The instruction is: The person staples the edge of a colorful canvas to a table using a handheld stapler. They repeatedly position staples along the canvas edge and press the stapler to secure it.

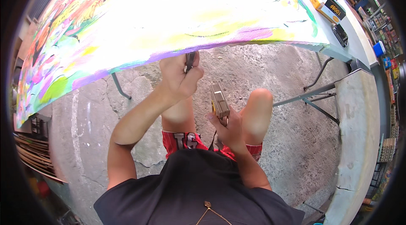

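Note:
A large canvas [160, 18] painted in bright yellow, purple, green and pink lies across a table in front of me. My left hand [179, 75] is shut on a dark metal plier-like tool [190, 60] that meets the canvas's purple near edge. Lower and to the right, my right hand [226, 125] grips a tan staple gun [219, 100], held upright above my lap and apart from the canvas. My bare knees [258, 102] and red shorts show beneath both hands.
Grey folding-table legs [315, 98] slant at the right over a cracked concrete floor [296, 149]. Yellow and black boxes [327, 7] and a dark phone-like object [340, 35] rest on the table's far right. A low concrete wall [357, 140] runs at the right; stacked boards [36, 153] lie at the left.

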